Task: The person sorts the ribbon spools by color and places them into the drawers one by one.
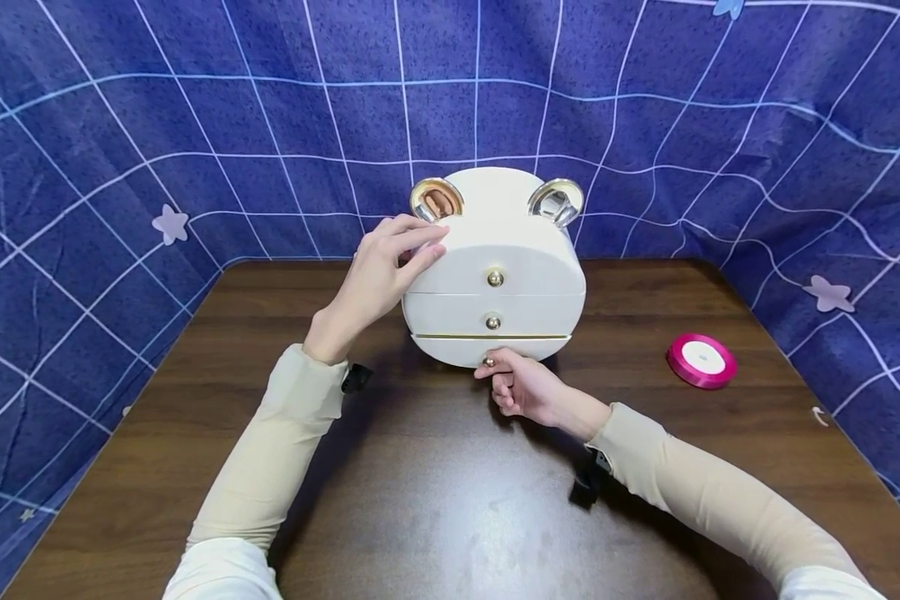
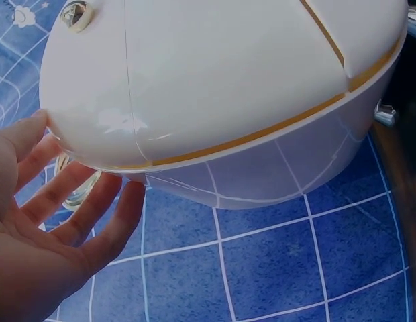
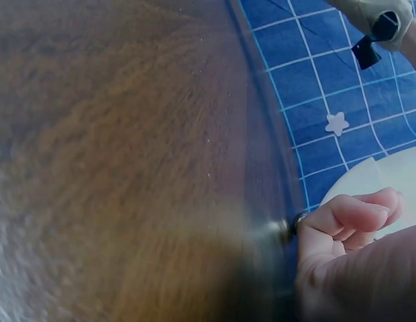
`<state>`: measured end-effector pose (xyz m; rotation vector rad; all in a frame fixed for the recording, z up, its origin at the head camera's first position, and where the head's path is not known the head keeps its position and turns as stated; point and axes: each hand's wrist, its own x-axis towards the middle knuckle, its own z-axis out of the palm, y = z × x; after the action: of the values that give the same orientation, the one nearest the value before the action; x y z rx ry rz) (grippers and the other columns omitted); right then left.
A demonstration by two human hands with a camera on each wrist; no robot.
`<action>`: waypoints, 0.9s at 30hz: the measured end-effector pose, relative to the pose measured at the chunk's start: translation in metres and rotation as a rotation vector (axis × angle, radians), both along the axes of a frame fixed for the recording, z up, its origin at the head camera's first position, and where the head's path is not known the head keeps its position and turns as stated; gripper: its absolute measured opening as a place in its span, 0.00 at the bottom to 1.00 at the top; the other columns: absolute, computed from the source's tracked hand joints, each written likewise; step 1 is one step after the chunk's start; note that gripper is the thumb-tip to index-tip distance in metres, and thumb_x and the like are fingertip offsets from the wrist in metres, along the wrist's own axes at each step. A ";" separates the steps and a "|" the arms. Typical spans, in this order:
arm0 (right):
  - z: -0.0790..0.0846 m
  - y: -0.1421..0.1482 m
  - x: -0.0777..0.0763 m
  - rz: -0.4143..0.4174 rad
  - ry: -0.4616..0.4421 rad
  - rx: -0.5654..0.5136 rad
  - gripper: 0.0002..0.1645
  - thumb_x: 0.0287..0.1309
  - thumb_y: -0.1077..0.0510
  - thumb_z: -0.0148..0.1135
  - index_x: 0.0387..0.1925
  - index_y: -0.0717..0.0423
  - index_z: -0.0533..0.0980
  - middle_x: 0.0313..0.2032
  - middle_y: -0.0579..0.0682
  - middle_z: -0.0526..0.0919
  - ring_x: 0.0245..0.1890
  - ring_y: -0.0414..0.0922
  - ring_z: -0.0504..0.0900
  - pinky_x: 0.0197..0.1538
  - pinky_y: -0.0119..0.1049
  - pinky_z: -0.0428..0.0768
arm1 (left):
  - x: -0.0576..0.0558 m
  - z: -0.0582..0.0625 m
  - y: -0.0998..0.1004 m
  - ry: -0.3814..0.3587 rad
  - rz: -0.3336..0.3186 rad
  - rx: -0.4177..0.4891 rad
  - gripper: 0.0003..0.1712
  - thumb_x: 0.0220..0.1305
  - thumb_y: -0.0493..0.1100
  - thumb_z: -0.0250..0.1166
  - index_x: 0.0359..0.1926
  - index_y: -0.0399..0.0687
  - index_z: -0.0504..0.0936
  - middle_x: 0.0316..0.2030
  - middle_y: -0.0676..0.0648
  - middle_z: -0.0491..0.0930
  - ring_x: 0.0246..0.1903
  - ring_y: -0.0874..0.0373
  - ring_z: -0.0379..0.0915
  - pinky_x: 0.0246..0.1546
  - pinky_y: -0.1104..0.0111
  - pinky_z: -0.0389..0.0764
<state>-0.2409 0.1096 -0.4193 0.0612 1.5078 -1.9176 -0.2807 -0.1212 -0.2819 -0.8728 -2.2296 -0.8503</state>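
Observation:
A white rounded storage box (image 1: pixel 450 308) with three stacked drawers and two shiny gold ear shapes stands toward the table's back. Its bottom drawer (image 1: pixel 450 348) shows a gold line along the top edge. My left hand (image 1: pixel 382 262) rests against the box's upper left side, thumb toward the front. In the left wrist view its fingers (image 2: pixel 94 191) are spread and lightly bent along the box's edge. Low at the front, my right hand (image 1: pixel 528 387) pinches the bottom drawer's round gold knob (image 1: pixel 488 361), its other fingers curled in. The right wrist view shows that knob (image 3: pixel 300 219) partly hidden by the hand.
A spool of magenta ribbon (image 1: pixel 702 361) lies on the brown wooden table (image 1: pixel 435 517), right of the box. Blue cloth (image 1: pixel 330 125) with white grid lines and stars hangs behind and at both sides. Each wrist wears a small black device (image 1: pixel 585 483).

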 end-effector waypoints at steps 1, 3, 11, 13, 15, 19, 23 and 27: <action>0.000 0.001 0.001 -0.004 -0.003 0.001 0.18 0.69 0.47 0.45 0.37 0.55 0.75 0.07 0.40 0.68 0.09 0.37 0.64 0.16 0.29 0.58 | 0.000 0.000 0.001 -0.002 -0.001 -0.001 0.16 0.65 0.46 0.64 0.51 0.48 0.85 0.46 0.46 0.84 0.41 0.52 0.74 0.41 0.62 0.72; -0.001 0.002 0.005 0.000 0.002 0.005 0.19 0.69 0.46 0.45 0.37 0.55 0.75 0.07 0.40 0.67 0.09 0.37 0.64 0.17 0.29 0.59 | 0.000 -0.001 0.001 -0.006 -0.003 -0.002 0.16 0.65 0.46 0.64 0.51 0.48 0.85 0.46 0.46 0.84 0.41 0.52 0.74 0.41 0.62 0.72; 0.000 0.004 0.023 0.048 0.011 0.020 0.18 0.69 0.47 0.46 0.39 0.56 0.75 0.09 0.41 0.66 0.10 0.37 0.65 0.17 0.29 0.60 | -0.001 -0.001 0.002 0.008 -0.005 -0.002 0.15 0.65 0.46 0.64 0.50 0.47 0.85 0.46 0.45 0.84 0.42 0.51 0.75 0.41 0.62 0.72; 0.001 0.005 0.025 0.043 0.014 0.022 0.18 0.68 0.47 0.47 0.39 0.57 0.75 0.09 0.41 0.66 0.10 0.37 0.64 0.17 0.29 0.60 | -0.002 0.000 0.001 0.012 -0.003 0.000 0.15 0.65 0.46 0.64 0.50 0.47 0.85 0.46 0.45 0.84 0.43 0.51 0.75 0.42 0.61 0.72; 0.001 0.005 0.027 0.034 0.014 0.028 0.19 0.68 0.47 0.47 0.39 0.57 0.76 0.09 0.41 0.66 0.10 0.37 0.64 0.17 0.29 0.60 | -0.002 0.000 0.002 0.011 -0.004 -0.003 0.16 0.65 0.46 0.64 0.51 0.47 0.85 0.46 0.45 0.84 0.43 0.50 0.75 0.43 0.61 0.72; 0.000 0.006 0.033 0.048 0.010 0.037 0.19 0.68 0.47 0.48 0.40 0.56 0.76 0.09 0.41 0.66 0.10 0.37 0.64 0.18 0.29 0.61 | -0.001 0.000 0.002 0.001 -0.006 -0.007 0.16 0.65 0.47 0.63 0.51 0.47 0.85 0.46 0.46 0.84 0.43 0.50 0.75 0.43 0.61 0.72; -0.001 0.007 0.042 0.085 0.027 0.051 0.20 0.68 0.46 0.47 0.42 0.57 0.76 0.10 0.41 0.66 0.10 0.37 0.64 0.19 0.30 0.63 | -0.002 -0.001 0.002 0.012 -0.001 -0.006 0.15 0.65 0.46 0.64 0.51 0.47 0.85 0.46 0.46 0.84 0.42 0.50 0.75 0.43 0.60 0.72; -0.001 0.008 0.050 0.103 0.047 0.066 0.24 0.67 0.46 0.47 0.49 0.62 0.75 0.10 0.40 0.66 0.09 0.37 0.65 0.18 0.30 0.64 | -0.002 -0.001 0.002 0.024 0.000 -0.003 0.15 0.65 0.45 0.64 0.50 0.47 0.85 0.45 0.45 0.84 0.42 0.50 0.75 0.42 0.60 0.71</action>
<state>-0.1913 0.1179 -0.4206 -0.0316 1.5740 -1.7998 -0.2826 -0.1197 -0.2828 -0.8796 -2.2106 -0.8318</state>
